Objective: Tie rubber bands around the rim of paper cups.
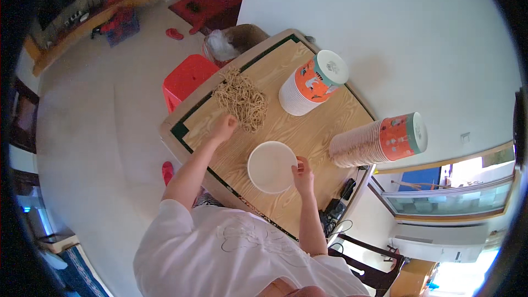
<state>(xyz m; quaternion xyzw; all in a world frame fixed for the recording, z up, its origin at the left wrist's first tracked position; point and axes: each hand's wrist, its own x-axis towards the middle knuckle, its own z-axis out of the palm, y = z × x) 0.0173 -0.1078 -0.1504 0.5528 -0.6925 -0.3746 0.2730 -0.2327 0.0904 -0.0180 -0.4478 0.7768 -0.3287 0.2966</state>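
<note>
A white paper bucket (pixel 270 167) stands on the wood-patterned table with its round mouth facing up, and its inside looks bare. At the bucket's right rim my right hand (pixel 302 176) is closed, thumb and fingers pinching the edge. My left hand (pixel 224 127) is at the near-left edge of a tangled heap of tan cords (pixel 242 100). Its fingers are curled together, and whatever they may hold is too small to make out. Beyond the bucket rises a stack of nested paper buckets (pixel 308 85) with an orange and green print.
A second, longer bucket stack (pixel 379 140) is at the table's right edge by the wall. Black chargers and cables (pixel 334 208) lie at the near-right corner. Left of the table is a red stool (pixel 187 77), and a lined bin (pixel 220 47) stands behind it.
</note>
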